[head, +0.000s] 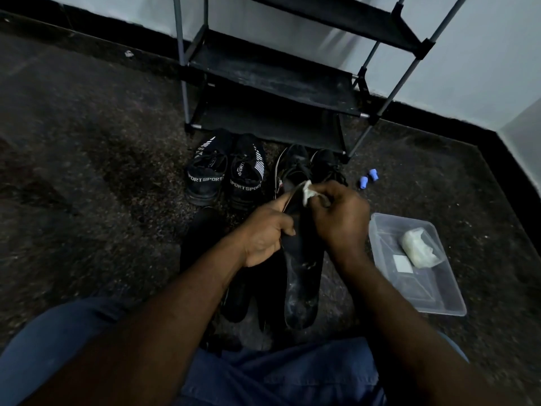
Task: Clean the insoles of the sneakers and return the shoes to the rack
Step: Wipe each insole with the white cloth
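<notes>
Insole [304, 276]: black, dusty with pale scuffs, held up over the floor in front of the person's lap, toe end pointing away toward the shoes.
Left hand [265, 235] grips its left edge about midway, fingers curled round the rim.
Right hand [341, 218] pinches a small white wipe [309, 194] and presses it on the toe end of the insole.
More black insoles [240, 297] lie on the floor just under and left of the held one; exact count hard to tell in the dark.

Shoes: pair of black sneakers with white "SPORT" lettering [207, 174], heels toward the camera, side by side on the floor in front of the rack. Second black pair [292, 165] just to their right, partly hidden behind the hands.
Rack [272, 68]: grey poles, black fabric shelves, standing against the wall, behind both pairs.

Container: clear plastic tub [433, 288] on the floor to the right, near the right forearm. Inside: a whitish soft packet [418, 249] toward the far end, and a small flat white square [402, 263] touching or just beside it.
Two small blue caps [368, 177] on the floor between tub and rack, outside the tub.
</notes>
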Demonstrator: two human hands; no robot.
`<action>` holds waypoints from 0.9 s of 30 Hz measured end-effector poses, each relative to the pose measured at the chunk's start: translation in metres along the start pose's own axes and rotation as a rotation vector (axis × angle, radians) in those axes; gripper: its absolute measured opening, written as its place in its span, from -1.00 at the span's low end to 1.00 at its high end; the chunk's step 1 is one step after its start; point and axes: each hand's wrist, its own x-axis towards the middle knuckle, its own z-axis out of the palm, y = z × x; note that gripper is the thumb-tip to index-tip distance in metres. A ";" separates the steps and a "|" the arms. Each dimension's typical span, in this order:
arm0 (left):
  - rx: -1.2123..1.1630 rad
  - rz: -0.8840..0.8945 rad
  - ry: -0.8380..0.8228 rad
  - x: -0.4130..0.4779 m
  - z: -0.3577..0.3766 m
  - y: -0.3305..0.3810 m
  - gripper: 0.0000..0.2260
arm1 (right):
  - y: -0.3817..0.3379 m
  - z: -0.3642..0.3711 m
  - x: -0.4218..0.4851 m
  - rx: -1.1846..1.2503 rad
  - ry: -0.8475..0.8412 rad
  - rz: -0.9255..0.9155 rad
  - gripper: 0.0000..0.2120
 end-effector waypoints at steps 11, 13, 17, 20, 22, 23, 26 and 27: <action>-0.250 0.015 0.251 0.008 -0.017 0.008 -0.33 | 0.030 -0.028 -0.033 1.007 -0.153 0.687 -0.84; -0.263 0.013 0.253 0.011 -0.020 0.005 -0.27 | 0.026 -0.026 -0.042 1.004 -0.248 0.647 -0.85; -0.215 -0.006 0.286 0.009 -0.016 0.006 -0.49 | 0.016 -0.019 -0.052 0.876 -0.356 0.570 -0.81; -0.233 -0.018 0.243 0.008 -0.016 0.006 -0.55 | 0.014 -0.011 -0.054 0.812 -0.319 0.533 -0.86; -0.219 -0.017 0.189 0.003 -0.012 0.009 -0.57 | 0.012 -0.006 -0.054 0.846 -0.250 0.577 -0.93; -0.203 -0.021 0.147 0.000 -0.010 0.009 -0.57 | 0.010 -0.004 -0.054 0.880 -0.206 0.620 -0.92; -0.166 -0.067 0.028 -0.003 -0.002 0.002 -0.53 | 0.007 0.000 -0.054 1.003 -0.101 0.758 -0.81; -0.174 -0.083 -0.006 -0.004 0.001 -0.001 -0.49 | 0.005 0.002 -0.053 1.017 -0.077 0.769 -0.81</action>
